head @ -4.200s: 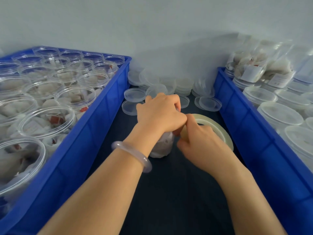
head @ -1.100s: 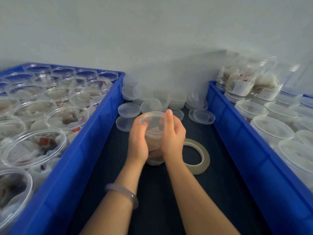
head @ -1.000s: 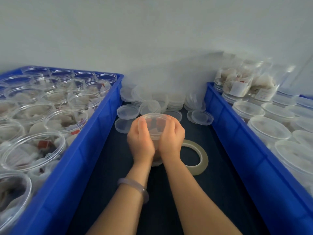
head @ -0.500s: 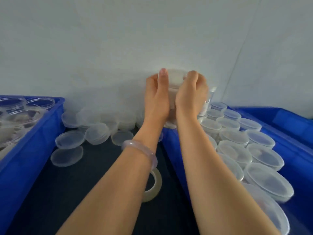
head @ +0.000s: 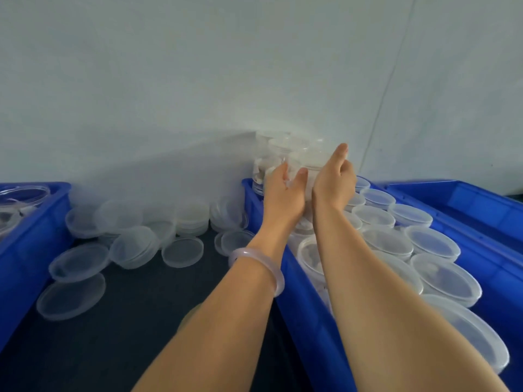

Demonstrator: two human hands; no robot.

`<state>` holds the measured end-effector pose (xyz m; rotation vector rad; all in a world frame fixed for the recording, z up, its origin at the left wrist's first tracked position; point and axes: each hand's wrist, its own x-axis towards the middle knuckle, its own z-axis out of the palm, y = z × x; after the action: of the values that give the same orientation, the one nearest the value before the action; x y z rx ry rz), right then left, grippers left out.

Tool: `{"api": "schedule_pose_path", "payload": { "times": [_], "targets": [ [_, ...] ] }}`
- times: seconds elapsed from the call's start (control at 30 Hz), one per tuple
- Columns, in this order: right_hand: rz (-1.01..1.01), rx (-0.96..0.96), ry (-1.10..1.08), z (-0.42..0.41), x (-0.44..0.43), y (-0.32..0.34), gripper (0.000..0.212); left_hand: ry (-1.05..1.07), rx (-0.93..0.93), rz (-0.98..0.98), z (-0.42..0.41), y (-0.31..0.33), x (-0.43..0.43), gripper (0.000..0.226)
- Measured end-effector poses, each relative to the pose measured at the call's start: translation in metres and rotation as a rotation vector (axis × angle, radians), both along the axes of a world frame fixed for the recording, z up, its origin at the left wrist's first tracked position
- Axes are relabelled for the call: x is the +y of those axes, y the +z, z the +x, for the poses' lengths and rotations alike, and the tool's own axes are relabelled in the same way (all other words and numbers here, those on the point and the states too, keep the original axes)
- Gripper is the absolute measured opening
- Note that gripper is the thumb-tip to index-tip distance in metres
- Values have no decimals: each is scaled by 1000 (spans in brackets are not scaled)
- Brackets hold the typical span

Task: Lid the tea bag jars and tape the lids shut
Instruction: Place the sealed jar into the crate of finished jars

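Note:
A clear lidded tea bag jar stands on top of other jars at the far end of the right blue crate, against the wall. My left hand and my right hand flank it with fingers mostly straight, palms turned toward it. Whether they still touch it is unclear. Several lidded jars fill that crate. A sliver of the tape roll shows on the dark table, mostly hidden under my left forearm.
Several loose clear lids lie and stack on the table by the wall. The left blue crate with open jars shows at the left edge. Another blue crate sits at the far right.
Both hands carried the jar from the table up and right to the stack at the back of the right crate. Their grip on it has loosened, and the view has swung right.

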<state>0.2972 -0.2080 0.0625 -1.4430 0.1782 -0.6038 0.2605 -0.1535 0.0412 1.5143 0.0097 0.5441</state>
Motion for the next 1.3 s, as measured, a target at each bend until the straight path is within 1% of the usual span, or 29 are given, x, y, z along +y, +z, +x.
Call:
{"api": "schedule_pose_path", "payload": {
  "times": [0.1,0.17,0.2,0.23,0.27,0.3,0.33,0.37,0.43,0.5,0.57,0.67,0.73,0.77,0.83,0.87,0.9,0.93,1.0,1.07,1.17,1.23,1.27,1.3],
  "targets": [
    [-34,42,49,0,0,2,65,32,-8,1,-2,-1,5,48],
    [-193,-6,-64,-9,0,7,60,101,16,-7,-8,1,16,47],
    [-301,-95,-146,-17,2,10,54,138,9,-3,-13,3,25,43],
    [-392,-236,-208,-27,7,14,45,170,-18,17,-19,7,35,32],
    [-458,-375,-225,-38,16,19,37,200,-44,42,-28,12,46,19],
    [-493,-467,-188,-47,29,23,30,232,-67,52,-38,18,57,18],
    [-499,-501,-99,-56,46,25,25,248,-68,25,-49,26,70,21],
    [-490,-484,33,-65,65,26,22,252,-64,-31,-61,33,82,22],
    [-477,-372,340,-90,107,22,16,295,-46,-89,-85,44,111,17],
    [-498,-300,564,-116,150,10,8,401,-17,-32,-112,50,146,21],
    [-541,-303,705,-142,194,-4,7,521,41,21,-142,45,181,23],
    [-746,-358,843,-178,254,-20,6,718,141,117,-188,21,230,20],
    [-901,-369,933,-197,286,-32,16,834,217,202,-216,8,257,25],
    [-996,-347,980,-204,298,-40,22,887,292,272,-226,2,268,28],
    [-1239,-300,1045,-211,316,-56,33,944,511,393,-241,-7,284,33],
    [-1358,-298,1052,-213,321,-61,38,930,626,408,-244,-10,288,35],
    [-1428,-303,1036,-214,323,-64,41,897,707,402,-245,-12,290,37],
    [-1450,-300,1022,-214,324,-65,41,863,758,388,-244,-13,291,39],
    [-1453,-273,1028,-211,323,-66,42,859,789,371,-238,-13,289,42],
    [-1435,-249,1061,-212,319,-64,44,907,773,349,-235,-12,287,47],
    [-1335,-277,1125,-219,314,-56,43,934,682,329,-236,-9,289,49],
    [-1204,-240,1144,-228,314,-46,41,940,607,350,-239,-3,288,47],
    [-1102,-240,1147,-233,312,-41,39,960,567,364,-240,1,286,45],
    [-949,-276,1152,-237,310,-37,33,988,513,372,-242,7,282,41]
  ]
}}
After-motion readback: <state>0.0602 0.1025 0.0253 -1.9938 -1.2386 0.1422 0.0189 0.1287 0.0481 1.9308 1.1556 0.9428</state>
